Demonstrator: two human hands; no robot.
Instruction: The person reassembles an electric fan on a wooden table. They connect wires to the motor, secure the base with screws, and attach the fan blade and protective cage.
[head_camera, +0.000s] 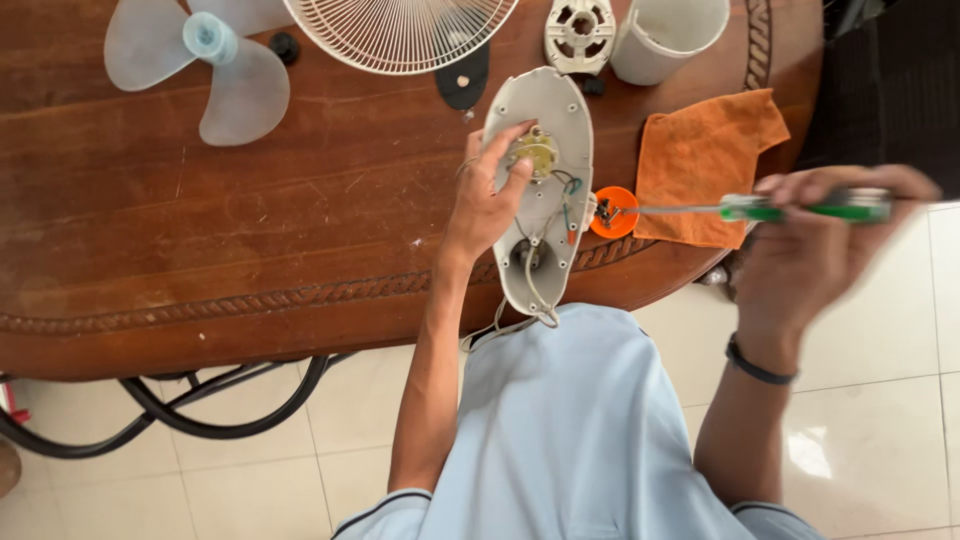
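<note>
Left hand (487, 200) pinches the brass round part (535, 152) inside the white oval plastic housing (545, 110); right hand (815, 240), at three o'clock, is clamped on the green-handled screwdriver (800, 208).

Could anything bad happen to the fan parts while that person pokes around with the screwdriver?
Maybe. The white housing hangs over the table edge, steadied only by the left hand, so it might slip. The screwdriver in the right hand points near thin wires and could nick them.

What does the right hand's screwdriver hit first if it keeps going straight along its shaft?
Likely the small orange round lid by the white oval plastic fan housing; the green-handled screwdriver in the right hand has its tip there, depth unclear.
</note>
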